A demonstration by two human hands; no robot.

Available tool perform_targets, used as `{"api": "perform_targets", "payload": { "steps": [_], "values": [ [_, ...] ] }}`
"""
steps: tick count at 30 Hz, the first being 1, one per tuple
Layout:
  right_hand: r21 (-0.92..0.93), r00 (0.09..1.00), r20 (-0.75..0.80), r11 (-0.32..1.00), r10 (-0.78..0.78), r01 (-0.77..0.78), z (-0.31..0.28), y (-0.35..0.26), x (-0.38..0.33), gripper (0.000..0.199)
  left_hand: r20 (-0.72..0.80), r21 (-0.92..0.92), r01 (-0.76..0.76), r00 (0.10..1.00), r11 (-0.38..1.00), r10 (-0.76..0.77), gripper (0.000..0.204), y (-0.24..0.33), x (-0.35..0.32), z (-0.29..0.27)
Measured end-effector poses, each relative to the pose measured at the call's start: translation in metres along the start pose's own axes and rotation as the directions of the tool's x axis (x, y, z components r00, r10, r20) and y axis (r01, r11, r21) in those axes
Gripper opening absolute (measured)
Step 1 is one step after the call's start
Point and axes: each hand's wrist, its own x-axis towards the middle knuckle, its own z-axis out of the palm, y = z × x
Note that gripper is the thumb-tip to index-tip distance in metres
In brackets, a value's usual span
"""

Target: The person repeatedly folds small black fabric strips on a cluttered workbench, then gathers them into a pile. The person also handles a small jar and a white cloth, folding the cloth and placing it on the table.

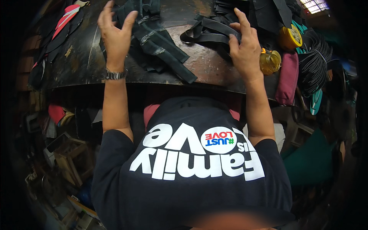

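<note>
My left hand (115, 40) is raised over the far left part of the dark worktable (90, 69), thumb and fingers apart, with nothing seen in it. Just right of it lie several dark strips of material (163, 48), overlapping, some with pale patches. My right hand (247, 46) hovers at the right, its index finger stretched out and the others loosely bent and apart. Beside its fingertips is a looped black strap (209, 36). Whether the fingers touch this strap cannot be made out. More black pieces (264, 15) are piled beyond that hand.
At the right edge are a yellow tub (291, 37), a yellowish translucent jar (270, 62), a maroon pouch-like piece (287, 78) and a bundle of thin black strips (316, 57). Red and black flat pieces (65, 25) lie far left. A wooden stool-like frame (73, 157) stands lower left.
</note>
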Motion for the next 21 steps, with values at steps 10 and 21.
{"api": "perform_targets", "payload": {
  "steps": [10,21],
  "values": [
    [0.459,0.985,-0.129,0.887,0.114,-0.043,-0.017,0.016,-0.003,0.066,0.955,-0.296,0.890,0.288,0.348,0.074,0.044,0.125,-0.098,0.074],
    [0.770,0.992,-0.020,0.634,0.125,-0.064,-0.054,-0.004,-0.082,0.080,0.923,-0.377,0.912,0.357,-0.161,-0.140,0.032,0.127,-0.107,0.109]
  ]
}}
